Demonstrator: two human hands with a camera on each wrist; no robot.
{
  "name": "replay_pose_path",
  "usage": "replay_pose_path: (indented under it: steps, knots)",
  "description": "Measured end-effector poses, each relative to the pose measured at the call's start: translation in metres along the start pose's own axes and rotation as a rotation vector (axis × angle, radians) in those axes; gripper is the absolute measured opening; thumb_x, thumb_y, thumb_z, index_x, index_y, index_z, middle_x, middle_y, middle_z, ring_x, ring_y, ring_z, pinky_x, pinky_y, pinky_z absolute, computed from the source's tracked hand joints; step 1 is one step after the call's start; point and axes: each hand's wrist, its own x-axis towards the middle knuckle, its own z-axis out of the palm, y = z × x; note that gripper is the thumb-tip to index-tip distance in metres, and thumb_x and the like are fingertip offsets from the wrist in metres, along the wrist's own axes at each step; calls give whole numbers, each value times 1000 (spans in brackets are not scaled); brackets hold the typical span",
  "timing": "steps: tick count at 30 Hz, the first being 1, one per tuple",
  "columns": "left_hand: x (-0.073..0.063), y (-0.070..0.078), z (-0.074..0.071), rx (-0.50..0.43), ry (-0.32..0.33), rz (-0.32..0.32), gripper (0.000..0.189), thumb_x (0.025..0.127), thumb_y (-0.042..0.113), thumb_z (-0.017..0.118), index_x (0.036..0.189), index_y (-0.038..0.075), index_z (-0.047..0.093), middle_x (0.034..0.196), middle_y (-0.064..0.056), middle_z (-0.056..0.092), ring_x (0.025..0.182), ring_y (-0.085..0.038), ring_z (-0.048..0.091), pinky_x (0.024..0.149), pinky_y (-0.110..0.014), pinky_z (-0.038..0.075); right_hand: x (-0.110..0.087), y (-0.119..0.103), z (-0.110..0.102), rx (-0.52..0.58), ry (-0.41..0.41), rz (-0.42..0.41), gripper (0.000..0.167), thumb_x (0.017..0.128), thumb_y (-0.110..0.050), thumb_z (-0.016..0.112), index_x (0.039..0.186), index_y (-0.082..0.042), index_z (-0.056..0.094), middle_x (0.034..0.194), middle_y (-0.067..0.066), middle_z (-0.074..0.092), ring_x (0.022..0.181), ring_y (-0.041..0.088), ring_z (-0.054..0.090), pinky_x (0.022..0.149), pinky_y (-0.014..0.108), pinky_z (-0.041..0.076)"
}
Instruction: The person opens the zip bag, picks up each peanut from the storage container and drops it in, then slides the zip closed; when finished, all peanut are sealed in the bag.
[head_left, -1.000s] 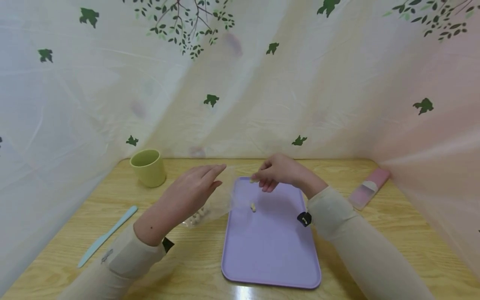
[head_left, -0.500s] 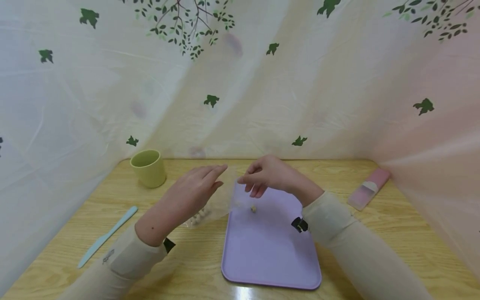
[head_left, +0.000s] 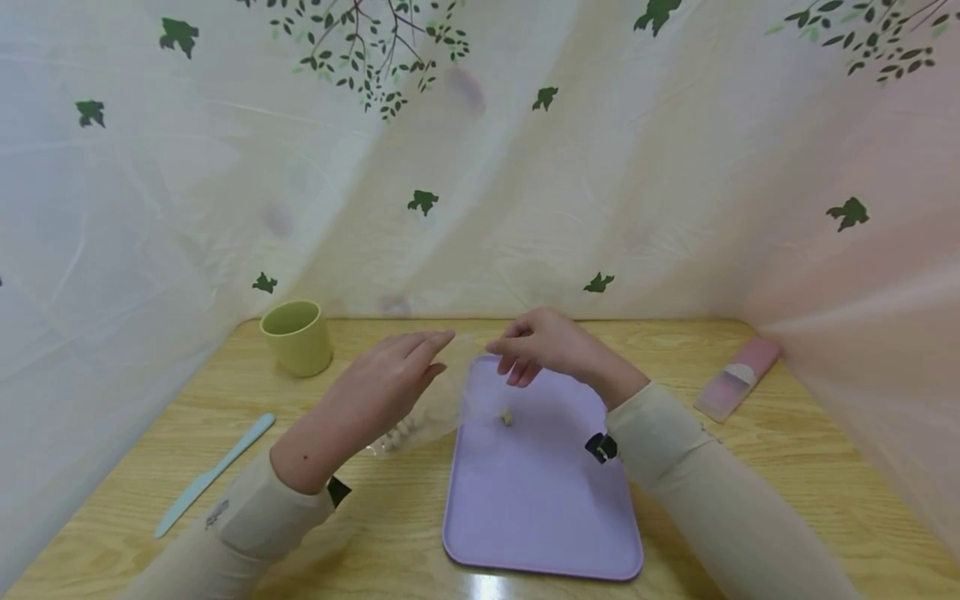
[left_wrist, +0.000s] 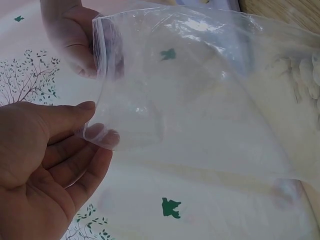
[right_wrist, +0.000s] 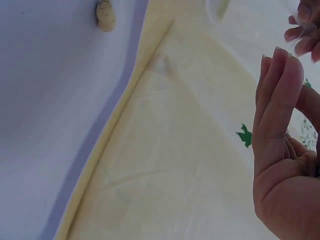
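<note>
Thumb and fingers of my left hand [head_left: 382, 371] pinch the open zip edge of a clear plastic bag [left_wrist: 200, 130]. Several pale pieces [left_wrist: 306, 77] lie low in the bag. My right hand [head_left: 551, 342] is at the other end of the zip edge, above the far end of a lilac tray [head_left: 540, 508]. Some of its fingers show through the film in the left wrist view; whether they grip the bag I cannot tell. One small tan piece, like an unshelled peanut [head_left: 507, 417], lies on the tray; the right wrist view shows this peanut [right_wrist: 106, 16] close up.
A green cup [head_left: 298, 340] stands at the back left of the wooden table [head_left: 375, 533]. In front of it lies a pale blue knife [head_left: 216, 475]. A pink case with a translucent end [head_left: 738, 379] is at the back right. A leaf-printed curtain [head_left: 480, 183] hangs behind.
My right hand has moved left from above the tray to the bag's mouth, then slightly back right. A pale bit at its fingertips a second ago no longer shows. My left hand stays put.
</note>
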Motion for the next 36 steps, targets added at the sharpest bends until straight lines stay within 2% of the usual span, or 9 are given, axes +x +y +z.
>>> replay_pose_path:
  steps: [7,14,19,25,30,36]
  knots:
    - [0,1,-2,-1,-26,-17,48,98,13,78,143,2,64,127,-14,77,109,-30,78,93,-43,67,16,25,3,44,7,52,26,106,-21,67,108,2,78,95,16,80,70,16,76,74,36,70]
    - [-1,0,1,10,-9,3,48,98,13,79,142,2,64,125,-15,78,108,-31,78,92,-42,67,30,47,14,-170,-64,155,23,102,-20,72,97,2,79,82,10,79,65,15,74,71,35,69]
    - [-1,0,2,10,1,15,49,97,12,80,143,1,64,124,-15,78,107,-30,78,91,-42,67,34,50,20,-258,-135,182,17,98,-16,74,89,-2,79,76,8,78,61,13,72,64,30,66]
    - [-1,0,2,8,-10,8,49,98,13,78,144,2,63,126,-14,78,108,-30,78,92,-42,67,35,50,28,-274,-215,207,22,99,-14,72,80,-4,77,69,5,76,54,10,69,57,26,63]
    - [-2,0,1,7,-14,8,49,99,14,78,144,2,63,126,-14,77,109,-29,78,93,-42,67,36,49,33,-281,-240,209,24,98,-14,75,76,-3,76,66,5,75,52,10,69,55,26,64]
    - [-3,1,1,11,-1,15,49,97,13,79,143,2,64,124,-14,78,108,-30,78,92,-42,67,36,49,36,-270,-249,224,25,99,-12,74,76,-3,75,66,6,75,52,10,69,55,25,64]
